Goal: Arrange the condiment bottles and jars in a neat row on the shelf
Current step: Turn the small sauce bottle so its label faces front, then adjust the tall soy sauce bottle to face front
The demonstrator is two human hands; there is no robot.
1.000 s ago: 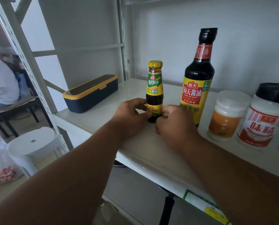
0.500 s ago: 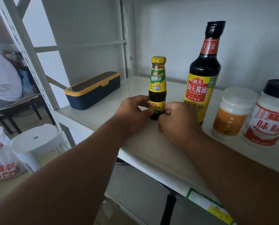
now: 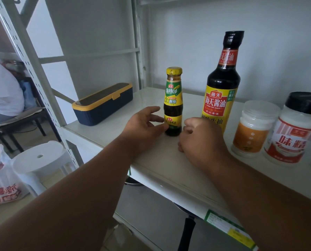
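A small dark sauce bottle [image 3: 173, 104] with a yellow cap stands upright on the white shelf [image 3: 151, 165]. To its right stand a tall soy sauce bottle [image 3: 221, 91], a clear jar with an orange label [image 3: 254, 131] and a white jar with a black lid and red label [image 3: 296, 131], roughly in a line. My left hand [image 3: 143, 127] is at the small bottle's left with fingers spread; its thumb touches the lower label. My right hand [image 3: 198, 140] rests on the shelf just right of the bottle's base, fingers loosely curled, holding nothing.
A navy box with a yellow rim [image 3: 104, 104] lies at the shelf's left end. The rack's perforated upright [image 3: 29, 69] stands at the left. Below are a white stool [image 3: 40, 160], a printed plastic bag [image 3: 2, 189] and a black pan handle [image 3: 186, 234].
Both hands were pinching the small bottle's base. Now my left fingers have spread and my right hand has drawn slightly away from the bottle, which stands on its own.
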